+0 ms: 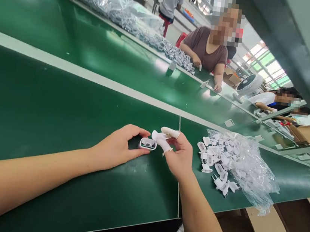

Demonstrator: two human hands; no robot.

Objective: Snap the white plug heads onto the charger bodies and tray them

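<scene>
Between thumb and fingers, my left hand (120, 145) grips a white oval charger housing (148, 143), its open end turned toward me with parts visible inside. My right hand (180, 151), with white finger covers on the thumb and forefinger, pinches a small white plug piece (159, 135) with metal pins. That piece is close against the housing's upper right rim; whether the two touch I cannot tell. Right of my right hand lies a heap of similar white plug pieces (212, 157), spilling out of a clear plastic bag (258, 173) on the green table (77, 197).
A white strip (92, 72) divides my table from a green conveyor (138, 68) carrying scattered white parts. Across it a co-worker (208, 51) sits beside a long heap of white parts (176, 54). Cardboard boxes (266, 220) stand below the right table edge. A metal beam (288, 42) crosses overhead.
</scene>
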